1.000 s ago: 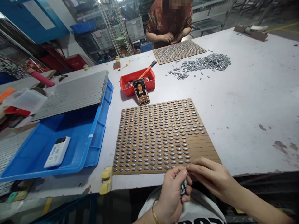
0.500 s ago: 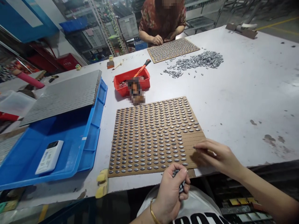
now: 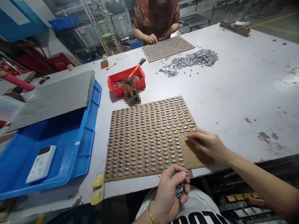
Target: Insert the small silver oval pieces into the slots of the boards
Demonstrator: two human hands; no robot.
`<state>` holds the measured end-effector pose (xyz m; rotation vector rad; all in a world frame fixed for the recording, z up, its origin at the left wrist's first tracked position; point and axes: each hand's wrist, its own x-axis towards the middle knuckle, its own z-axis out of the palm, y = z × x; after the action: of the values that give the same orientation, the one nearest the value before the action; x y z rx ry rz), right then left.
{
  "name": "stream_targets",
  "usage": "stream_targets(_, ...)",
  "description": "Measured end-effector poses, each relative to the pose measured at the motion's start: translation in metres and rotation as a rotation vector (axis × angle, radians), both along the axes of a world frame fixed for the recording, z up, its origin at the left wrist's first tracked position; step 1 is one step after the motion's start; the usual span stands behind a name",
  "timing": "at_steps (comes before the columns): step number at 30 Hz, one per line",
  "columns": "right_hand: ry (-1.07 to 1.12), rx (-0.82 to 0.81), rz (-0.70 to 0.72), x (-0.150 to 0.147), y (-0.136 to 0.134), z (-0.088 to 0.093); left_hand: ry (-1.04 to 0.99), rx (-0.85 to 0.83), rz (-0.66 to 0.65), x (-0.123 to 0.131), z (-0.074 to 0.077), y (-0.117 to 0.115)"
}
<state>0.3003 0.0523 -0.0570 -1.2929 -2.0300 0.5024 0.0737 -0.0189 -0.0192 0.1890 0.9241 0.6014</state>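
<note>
A brown cardboard sheet [image 3: 193, 157] lies before me, set with rows of pointed-oval grey metal pieces [image 3: 133, 144]. Its near right part is bare, marked with lines. My left hand [image 3: 169, 191] is curled, palm up, around a heap of loose metal pieces [image 3: 179, 188] just off the sheet's near edge. My right hand [image 3: 207, 143] hovers at the right side of the sheet, thumb and fingers pinched. A small dark tip of one metal piece shows at its fingertips, beside the end of a row; most of that piece is hidden.
A blue crate [image 3: 81, 155] on the left holds a white device [image 3: 42, 163], with stacked grey sheets [image 3: 53, 96] across it. Behind my sheet stand a red bin [image 3: 116, 90] and a pile of metal pieces [image 3: 196, 59]. A co-worker [image 3: 156, 21] handles another sheet [image 3: 168, 48] opposite.
My right hand has moved a little farther up the sheet, its pinched fingertips now close by a higher row. My left hand stays curled around its pieces. The view has shifted slightly.
</note>
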Motion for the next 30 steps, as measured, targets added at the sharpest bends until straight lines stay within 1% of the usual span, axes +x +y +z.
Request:
stream_targets(6, -0.19, 0.131, 0.021, -0.009, 0.013, -0.006, 0.012, -0.02, -0.005, 0.001, -0.001, 0.0)
stream_targets(17, -0.422, 0.174, 0.067, -0.012, 0.014, -0.004, 0.038, -0.039, -0.015, 0.002, 0.002, 0.001)
stream_targets(22, -0.414, 0.171, 0.079, -0.011, 0.013, -0.006, 0.037, -0.028, 0.022, 0.002, 0.002, 0.002)
stream_targets(25, -0.383, 0.158, 0.087, -0.01, 0.015, -0.009, 0.028, -0.014, 0.02, 0.003, 0.003, 0.002)
stream_targets(28, -0.293, 0.127, 0.076, -0.008, 0.016, -0.006, 0.035, -0.005, 0.014, 0.003, 0.003, 0.001)
stream_targets(30, -0.173, 0.098, 0.045, -0.007, 0.014, 0.001, 0.044, 0.002, 0.017, 0.002, 0.003, 0.001)
